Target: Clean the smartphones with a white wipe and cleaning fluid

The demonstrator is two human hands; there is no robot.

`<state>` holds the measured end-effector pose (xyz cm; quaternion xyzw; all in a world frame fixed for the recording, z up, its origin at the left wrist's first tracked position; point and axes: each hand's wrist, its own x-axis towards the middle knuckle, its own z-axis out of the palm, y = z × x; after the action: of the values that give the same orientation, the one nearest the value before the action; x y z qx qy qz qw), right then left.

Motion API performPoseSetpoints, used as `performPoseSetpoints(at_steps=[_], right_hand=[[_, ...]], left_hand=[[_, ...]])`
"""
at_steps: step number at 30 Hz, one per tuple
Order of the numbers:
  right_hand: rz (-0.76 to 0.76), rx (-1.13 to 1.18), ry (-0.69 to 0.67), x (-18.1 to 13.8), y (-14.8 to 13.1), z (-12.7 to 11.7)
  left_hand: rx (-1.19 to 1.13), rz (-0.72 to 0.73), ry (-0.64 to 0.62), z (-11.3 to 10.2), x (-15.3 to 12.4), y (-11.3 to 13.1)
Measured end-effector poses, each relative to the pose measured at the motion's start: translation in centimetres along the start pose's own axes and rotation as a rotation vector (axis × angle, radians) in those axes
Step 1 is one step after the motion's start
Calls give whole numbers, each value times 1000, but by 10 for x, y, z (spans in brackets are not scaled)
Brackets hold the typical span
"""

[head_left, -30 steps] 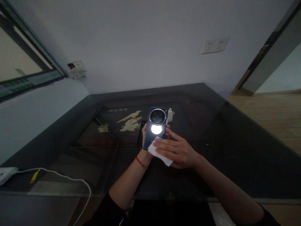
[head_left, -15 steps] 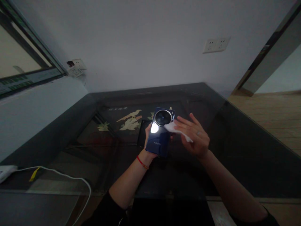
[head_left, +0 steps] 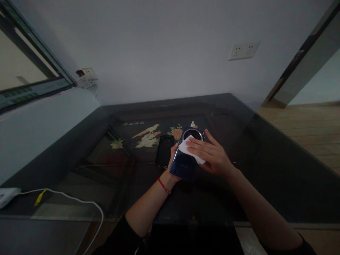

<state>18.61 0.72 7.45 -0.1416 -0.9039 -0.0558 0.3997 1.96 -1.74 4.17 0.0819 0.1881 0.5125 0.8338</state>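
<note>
A dark blue smartphone (head_left: 182, 165), back side up with a large round camera ring at its top, is gripped from below by my left hand (head_left: 173, 170). Its thumb lies along the phone's left edge, and its other fingers are hidden beneath. My right hand (head_left: 212, 156) presses a folded white tissue (head_left: 191, 150) against the phone's back, just below the camera ring and partly over it. A black phone case (head_left: 165, 150) lies on the table left of the phone.
The dark glossy tabletop (head_left: 127, 191) bears a bird-and-flower picture (head_left: 147, 136). A small white bottle (head_left: 192, 124) stands behind the phone. At the left, a white cable (head_left: 66, 194) with a yellow tag (head_left: 39, 198) runs from a white power strip (head_left: 8, 196).
My right hand has moved left, bringing the tissue flat onto the phone. The phone has shifted slightly right and tilted, uncovering more of the black case.
</note>
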Motion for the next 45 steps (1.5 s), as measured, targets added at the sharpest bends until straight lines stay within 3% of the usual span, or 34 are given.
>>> performPoseSetpoints(at_steps=[4,7,11,15,19,22,29,31,36,38,45], right_hand=[[109,-48,106,-3,6,-4],[169,-72,94,1,4,-2],[63,-14,26,4,-2,2],[-12,16,35,-2,1,2],[161,-43,163,-5,6,0],[227,-72,171,-1,3,3],[94,-34,33,5,-19,22],[58,-24,0,5,-26,28],[-150,74,-75,6,-33,33],[-194,108,-79,5,-29,32],[-35,56,11,-6,-5,21]], left_hand=[[82,-98,-103,3,-4,0],[112,-98,-72,1,-3,-3],[33,19,49,-3,1,-4],[6,-8,31,3,-2,0],[102,-70,-60,9,-6,0],[122,-76,-28,4,-3,-4],[61,11,133,-19,5,-7],[31,22,105,-20,7,-6],[-16,-117,-24,-13,14,-3],[-30,-73,-46,-9,12,0],[-72,116,-49,2,2,8]])
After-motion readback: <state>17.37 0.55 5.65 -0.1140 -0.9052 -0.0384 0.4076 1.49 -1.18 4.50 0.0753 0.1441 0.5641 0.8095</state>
